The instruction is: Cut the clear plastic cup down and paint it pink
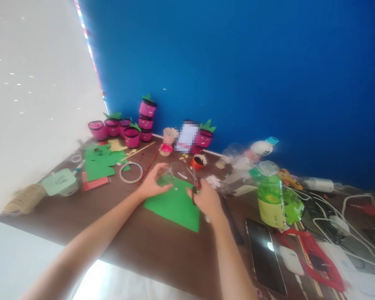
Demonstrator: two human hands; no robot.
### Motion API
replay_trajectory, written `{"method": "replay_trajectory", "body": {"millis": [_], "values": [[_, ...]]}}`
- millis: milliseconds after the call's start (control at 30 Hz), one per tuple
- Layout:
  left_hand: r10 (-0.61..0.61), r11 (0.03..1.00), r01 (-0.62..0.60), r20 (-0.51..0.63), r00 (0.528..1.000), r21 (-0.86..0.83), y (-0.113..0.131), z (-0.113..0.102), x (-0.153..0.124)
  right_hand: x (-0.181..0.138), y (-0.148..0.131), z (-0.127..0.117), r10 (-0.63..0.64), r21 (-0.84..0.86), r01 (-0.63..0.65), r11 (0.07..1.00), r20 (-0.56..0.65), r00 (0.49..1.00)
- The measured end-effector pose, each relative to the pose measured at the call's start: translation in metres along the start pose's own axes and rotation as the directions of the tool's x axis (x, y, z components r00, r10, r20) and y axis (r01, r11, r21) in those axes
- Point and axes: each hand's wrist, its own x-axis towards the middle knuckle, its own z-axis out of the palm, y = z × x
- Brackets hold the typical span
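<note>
A green paper sheet (176, 206) lies on the brown table (150, 246) in front of me. My left hand (154, 181) is curled around a clear round plastic piece (168, 175) resting at the sheet's far edge. My right hand (206, 199) is closed on a pair of scissors (195, 185) whose blades point away from me over the sheet. Both hands are blurred by motion.
Pink painted cups with green leaf tops (134, 125) stand against the blue wall. Green paper scraps (101, 162), a tape ring (131, 172) and a mint box (61, 182) lie left. A green bottle (270, 196), a phone (264, 254), cables (340, 216) and red-handled tool (312, 254) crowd the right.
</note>
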Motion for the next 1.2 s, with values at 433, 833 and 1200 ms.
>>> {"method": "replay_trajectory", "body": {"millis": [433, 833, 1200], "values": [[0.037, 0.989, -0.034, -0.021, 0.999, 0.145, 0.001, 0.003, 0.001, 0.009, -0.019, -0.015, -0.052, -0.392, 0.051, 0.919, 0.008, 0.999], [0.046, 0.977, -0.025, -0.096, 0.994, 0.211, -0.004, 0.004, 0.003, 0.01, -0.024, -0.027, 0.003, -0.39, 0.019, 0.921, 0.055, 0.998], [0.066, 0.919, -0.029, -0.08, 0.995, 0.394, 0.003, 0.003, 0.002, 0.007, -0.031, -0.036, -0.044, -0.454, 0.065, 0.889, 0.056, 0.997]]}}
